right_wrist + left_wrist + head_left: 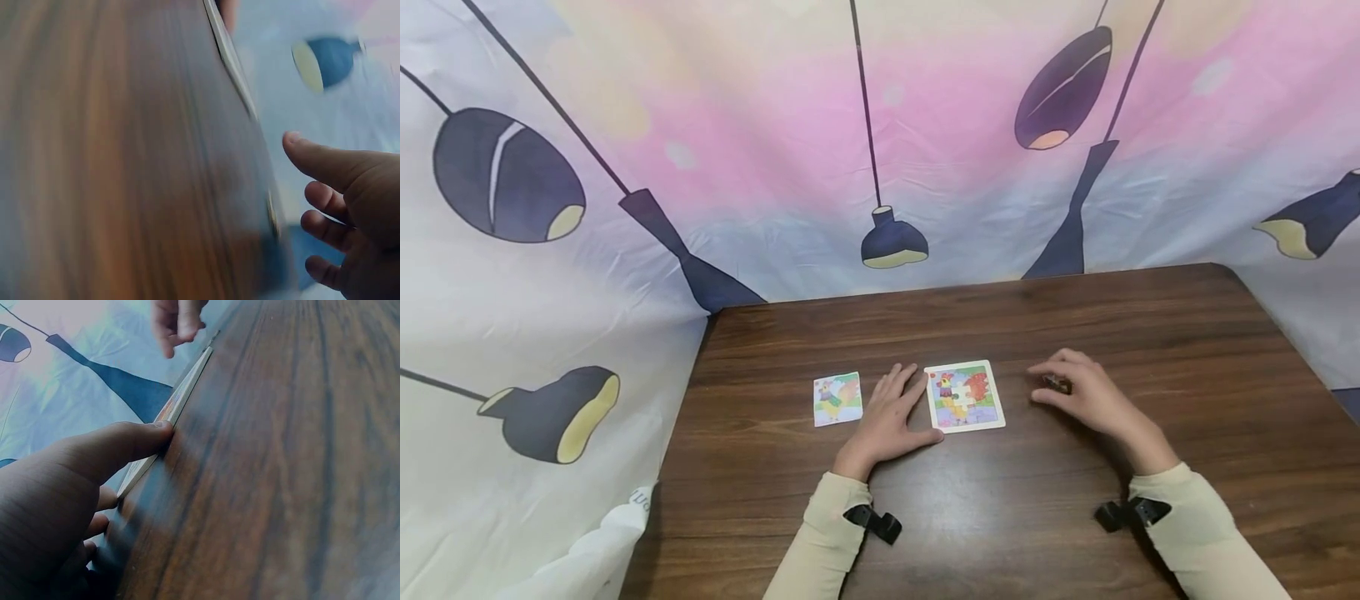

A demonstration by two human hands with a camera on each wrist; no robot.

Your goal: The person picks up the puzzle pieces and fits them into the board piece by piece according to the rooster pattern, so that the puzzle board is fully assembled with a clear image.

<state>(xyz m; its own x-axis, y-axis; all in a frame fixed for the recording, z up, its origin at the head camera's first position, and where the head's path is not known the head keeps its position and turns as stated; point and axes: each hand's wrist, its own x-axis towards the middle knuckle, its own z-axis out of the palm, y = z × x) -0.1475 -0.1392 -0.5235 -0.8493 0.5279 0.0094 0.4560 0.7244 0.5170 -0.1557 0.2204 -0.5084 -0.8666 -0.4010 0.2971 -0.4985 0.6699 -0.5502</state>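
A rooster jigsaw puzzle (966, 417) in a white-rimmed square tray lies in the middle, with a pale piece-shaped patch at its centre. My left hand (887, 421) lies along its left side with fingers extended. The thumb presses the tray's near edge (194, 381) in the left wrist view. To the right of the puzzle, my right hand (1086, 392) hovers with thumb and fingers apart. A small dark thing (1057, 382) shows between them in the head view; in the right wrist view a thin flat piece (272, 214) lies on the table, apart from the fingers.
A rooster picture card (837, 400) lies left of my left hand. The brown wooden table (970, 517) ends at a hanging cloth (760, 150) printed with lamps, behind and to the left. Black straps (874, 523) circle both sleeves.
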